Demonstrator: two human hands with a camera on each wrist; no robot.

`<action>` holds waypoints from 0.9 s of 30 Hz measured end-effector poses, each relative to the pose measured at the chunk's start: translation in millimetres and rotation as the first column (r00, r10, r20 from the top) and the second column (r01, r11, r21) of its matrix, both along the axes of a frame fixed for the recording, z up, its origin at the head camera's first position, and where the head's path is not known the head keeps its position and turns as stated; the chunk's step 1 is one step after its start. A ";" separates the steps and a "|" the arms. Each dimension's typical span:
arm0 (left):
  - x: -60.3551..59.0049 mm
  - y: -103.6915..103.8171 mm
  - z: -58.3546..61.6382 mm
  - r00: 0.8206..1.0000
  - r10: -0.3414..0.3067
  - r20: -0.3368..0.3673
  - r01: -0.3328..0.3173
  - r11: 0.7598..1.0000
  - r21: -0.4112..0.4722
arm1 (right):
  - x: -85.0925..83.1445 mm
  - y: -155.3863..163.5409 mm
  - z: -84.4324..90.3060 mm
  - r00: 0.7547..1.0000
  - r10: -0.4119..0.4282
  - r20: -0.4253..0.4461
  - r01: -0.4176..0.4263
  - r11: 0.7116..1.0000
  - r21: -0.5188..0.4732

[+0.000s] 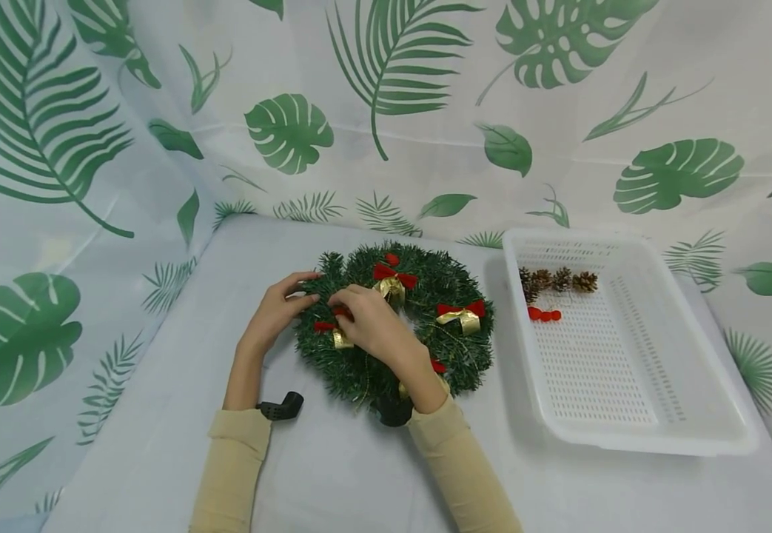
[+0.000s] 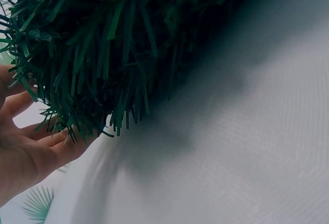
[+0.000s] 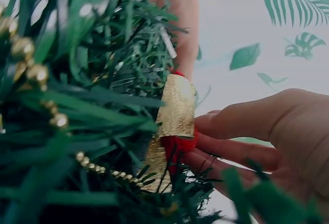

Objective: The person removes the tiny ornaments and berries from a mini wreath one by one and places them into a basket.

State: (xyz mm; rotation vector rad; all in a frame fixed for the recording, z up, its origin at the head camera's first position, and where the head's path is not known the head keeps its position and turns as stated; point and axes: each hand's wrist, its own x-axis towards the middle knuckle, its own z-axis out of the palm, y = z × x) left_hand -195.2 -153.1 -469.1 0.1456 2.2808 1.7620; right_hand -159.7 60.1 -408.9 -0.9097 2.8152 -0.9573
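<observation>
Green wreath (image 1: pixel 395 326) lies flat on the counter (image 1: pixel 159 414), just left of the white basket (image 1: pixel 632 414). Left hand (image 1: pixel 272 314) steadies the outer left rim, fingers relaxed against the needles, not curled round them. Right hand (image 1: pixel 372 322) reaches over the ring; fingers pinch the small red-and-gold bow (image 3: pixel 177 126) on the left side.

Risks, as judged:
- Pinch sits on the bow's edge; a tug could pull the ribbon loose or crease the gold tails.
- Right forearm lies across the lower ring, hiding a bow there; it could be crushed.
- Left hand presses lightly; wreath may slide on the smooth cloth.
- Gold bead strand (image 3: pixel 36 75) nearby could snag fingers.
</observation>
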 end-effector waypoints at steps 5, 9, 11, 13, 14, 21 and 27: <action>-0.3 0.3 -0.4 1.000 -0.003 0.003 0.003 1.000 0.002 | -1.7 -0.1 -3.5 1.000 0.002 0.001 -0.002 1.000 0.009; -2.1 1.9 -0.3 1.000 -0.004 -0.001 0.004 1.000 0.012 | -2.3 0.6 -5.2 1.000 -0.003 -0.015 0.003 1.000 0.011; -2.7 2.4 -0.6 1.000 -0.005 0.001 0.005 1.000 0.013 | -2.1 0.9 -5.9 1.000 -0.008 -0.023 0.009 1.000 0.021; -2.5 2.8 -0.6 1.000 -0.004 0.006 0.004 1.000 0.011 | -1.8 1.0 -7.2 0.999 -0.013 -0.035 0.014 0.999 0.034; -2.4 2.7 -0.6 1.000 -0.003 0.009 0.003 1.000 0.010 | -1.9 0.9 -7.9 0.999 -0.014 -0.047 0.015 0.999 0.042; 0.3 0.5 2.2 1.000 -0.008 0.014 0.007 1.000 0.010 | -1.3 -0.5 -9.6 0.993 -0.017 -0.114 0.021 0.999 0.036; 1.0 -1.6 -0.2 1.000 -0.005 0.019 0.005 1.000 0.017 | 0.2 -0.6 -9.4 0.994 -0.015 -0.107 0.021 0.998 0.052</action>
